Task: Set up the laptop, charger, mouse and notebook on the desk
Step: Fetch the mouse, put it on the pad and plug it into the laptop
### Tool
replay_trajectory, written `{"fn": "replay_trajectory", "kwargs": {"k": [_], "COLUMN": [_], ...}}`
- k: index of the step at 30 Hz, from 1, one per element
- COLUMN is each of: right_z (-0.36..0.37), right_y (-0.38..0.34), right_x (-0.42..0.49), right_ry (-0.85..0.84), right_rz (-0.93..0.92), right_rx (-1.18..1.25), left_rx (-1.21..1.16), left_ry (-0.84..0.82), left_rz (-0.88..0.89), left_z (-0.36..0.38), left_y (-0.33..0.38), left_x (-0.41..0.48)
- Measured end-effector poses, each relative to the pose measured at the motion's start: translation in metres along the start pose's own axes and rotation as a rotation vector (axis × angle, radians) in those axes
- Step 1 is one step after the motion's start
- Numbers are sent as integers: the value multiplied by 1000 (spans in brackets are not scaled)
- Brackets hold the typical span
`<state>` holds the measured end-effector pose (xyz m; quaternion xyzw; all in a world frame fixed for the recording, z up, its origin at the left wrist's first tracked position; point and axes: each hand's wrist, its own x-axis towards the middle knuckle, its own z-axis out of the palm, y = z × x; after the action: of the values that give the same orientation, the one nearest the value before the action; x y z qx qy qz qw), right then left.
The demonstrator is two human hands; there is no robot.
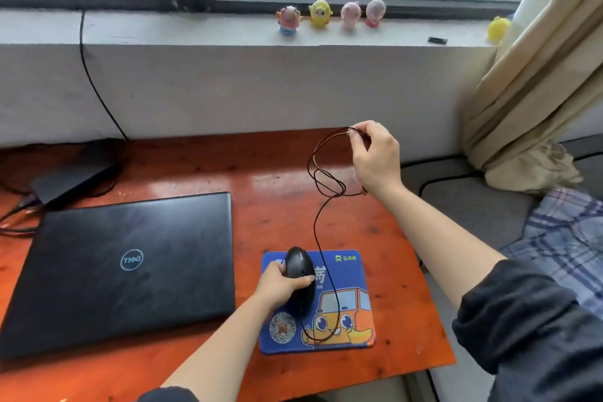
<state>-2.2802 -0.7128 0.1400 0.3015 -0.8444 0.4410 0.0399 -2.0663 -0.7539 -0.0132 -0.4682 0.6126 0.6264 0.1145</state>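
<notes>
A closed black laptop (124,268) lies on the left of the orange-red wooden desk (267,192). My left hand (280,284) grips a black wired mouse (301,274) over the blue mouse pad (352,316) with an orange cartoon car. The mouse's thin cable (318,225) rises from the pad to my right hand (375,157), which pinches several loops of it above the desk's back right. A black charger brick (71,179) with cables lies behind the laptop at the back left. No notebook is in view.
A grey wall and window sill (228,33) run behind the desk, with small toy figures (329,15) on the sill. A black cable (88,75) hangs down the wall. A beige curtain (535,91) and a plaid cloth (567,238) are at the right.
</notes>
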Motion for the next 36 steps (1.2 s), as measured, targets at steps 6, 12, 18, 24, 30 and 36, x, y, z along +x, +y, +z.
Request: {"fn": "replay_trajectory", "kwargs": {"k": [6, 12, 18, 24, 30, 36], "right_z": [20, 28, 23, 2, 2, 24], "right_y": [4, 2, 6, 6, 3, -15], "right_x": [9, 18, 7, 14, 23, 21], "right_ry": [-130, -182, -190, -153, -150, -226], "right_rz": [-10, -39, -30, -37, -23, -23], "right_rx": [-8, -11, 1, -7, 13, 51], "left_rx": [288, 547, 1288, 1453, 1092, 945], "left_ry": [-109, -243, -70, -33, 329, 294], "left_rz": [-67, -79, 450, 782, 247, 135], "left_z": [-11, -18, -13, 1, 11, 25], "left_y": [10, 19, 27, 25, 28, 16], "left_x": [-2, -11, -1, 6, -2, -3]}}
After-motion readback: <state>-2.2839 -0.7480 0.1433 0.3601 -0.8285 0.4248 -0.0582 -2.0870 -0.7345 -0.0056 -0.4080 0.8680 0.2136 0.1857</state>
